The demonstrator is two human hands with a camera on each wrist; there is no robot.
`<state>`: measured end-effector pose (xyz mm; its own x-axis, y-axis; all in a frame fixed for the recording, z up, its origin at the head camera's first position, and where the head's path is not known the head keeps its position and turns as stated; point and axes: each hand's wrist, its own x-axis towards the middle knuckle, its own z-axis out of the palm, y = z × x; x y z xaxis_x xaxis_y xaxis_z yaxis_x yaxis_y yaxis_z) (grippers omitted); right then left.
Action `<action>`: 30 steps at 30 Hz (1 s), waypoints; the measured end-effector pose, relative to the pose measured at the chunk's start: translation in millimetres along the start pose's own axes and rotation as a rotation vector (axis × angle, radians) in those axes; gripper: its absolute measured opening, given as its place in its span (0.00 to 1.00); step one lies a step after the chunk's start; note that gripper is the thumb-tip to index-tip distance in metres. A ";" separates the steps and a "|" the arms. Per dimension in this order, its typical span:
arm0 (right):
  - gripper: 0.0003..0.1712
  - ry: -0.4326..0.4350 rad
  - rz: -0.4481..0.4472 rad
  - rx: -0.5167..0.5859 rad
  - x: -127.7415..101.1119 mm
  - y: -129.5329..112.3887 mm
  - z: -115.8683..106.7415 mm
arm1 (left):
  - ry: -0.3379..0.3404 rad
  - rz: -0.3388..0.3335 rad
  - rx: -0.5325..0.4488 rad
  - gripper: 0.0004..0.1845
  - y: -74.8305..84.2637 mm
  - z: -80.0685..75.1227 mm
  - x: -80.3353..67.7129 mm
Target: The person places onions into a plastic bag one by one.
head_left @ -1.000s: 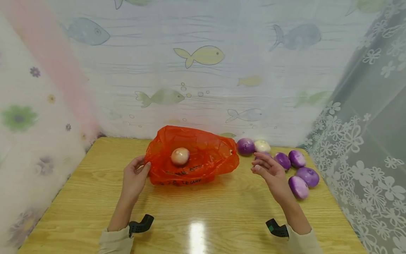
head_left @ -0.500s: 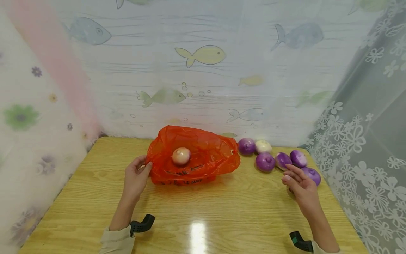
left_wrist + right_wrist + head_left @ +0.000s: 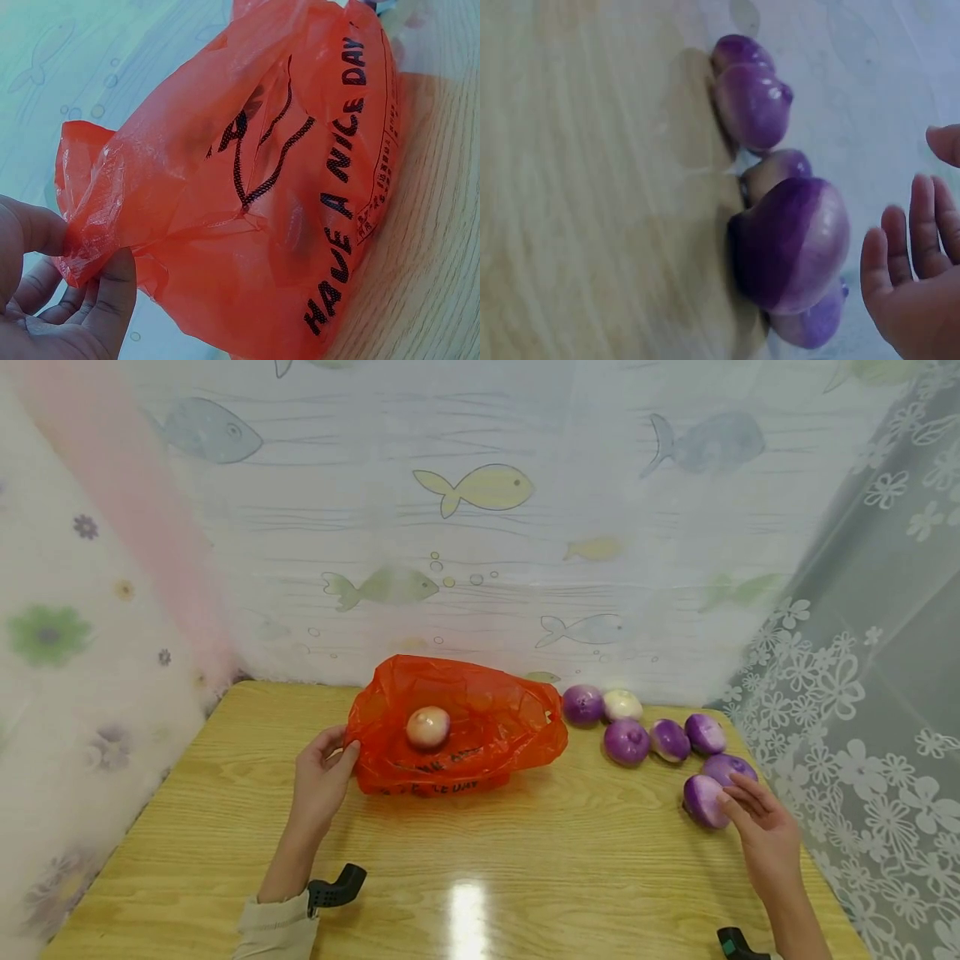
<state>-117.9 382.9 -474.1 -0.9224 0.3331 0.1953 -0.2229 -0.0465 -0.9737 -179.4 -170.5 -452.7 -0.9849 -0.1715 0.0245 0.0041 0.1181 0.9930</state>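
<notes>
Fish-print curtains close in your wooden worktop [image 3: 525,860] on three sides. Your right hand [image 3: 765,835] hangs with fingers relaxed and spread, holding nothing, fingertips just at the nearest purple onion [image 3: 703,800]; it lies just left of and beyond that hand, roundish, with no clear long axis. Your left hand [image 3: 321,781] pinches the rim of the orange plastic bag [image 3: 480,735], well apart from the onions to its right. That bag, mouth held up, holds one pale onion [image 3: 428,727]. Five more onions [image 3: 627,742] cluster behind the nearest one.
</notes>
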 end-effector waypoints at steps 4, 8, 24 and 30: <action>0.19 0.127 0.071 -0.167 0.0 7.4 -2.0 | 0.004 0.006 0.000 0.20 0.3 -0.5 -0.3; 0.24 0.136 0.178 -0.315 -1.4 13.0 -6.8 | 0.008 0.012 -0.008 0.20 1.5 -0.5 -0.3; 0.51 -0.047 0.406 -0.655 11.0 18.3 -12.1 | 0.016 0.013 -0.037 0.19 1.9 -1.1 0.0; 0.56 -0.128 0.466 -0.651 18.5 20.8 -14.6 | 0.017 0.009 -0.035 0.19 1.3 -1.3 1.0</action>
<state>-135.0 401.9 -492.4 -0.9132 0.3020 -0.2736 0.3845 0.4164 -0.8239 -180.1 -171.8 -451.2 -0.9816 -0.1876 0.0348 0.0190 0.0852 0.9962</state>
